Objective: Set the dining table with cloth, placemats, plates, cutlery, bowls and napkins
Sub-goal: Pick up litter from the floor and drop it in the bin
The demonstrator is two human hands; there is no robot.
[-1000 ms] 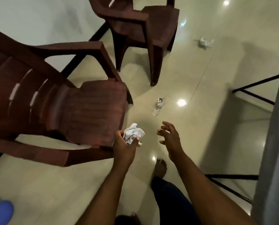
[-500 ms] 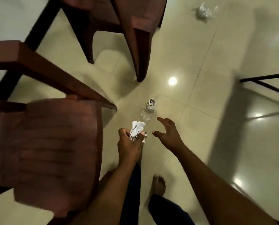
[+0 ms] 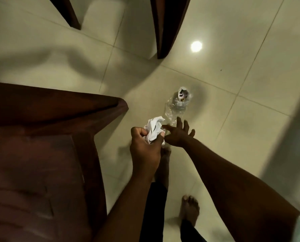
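Observation:
My left hand (image 3: 145,147) grips a crumpled white wrapper (image 3: 153,129) above the tiled floor. My right hand (image 3: 179,135) reaches down and forward with its fingers spread, its fingertips just short of a crumpled clear plastic wrapper (image 3: 178,105) with a printed label that lies on the floor. The right hand holds nothing. No table, plates or cutlery are in view.
A brown plastic chair (image 3: 40,154) fills the left side, its armrest corner close to my left hand. Legs of a second brown chair (image 3: 165,27) stand at the top. My bare feet (image 3: 189,210) are on the glossy beige tiles.
The view has tilted further down and moved nearer the floor. My right hand has reached closer to the clear wrapper. My left hand still holds the white wrapper.

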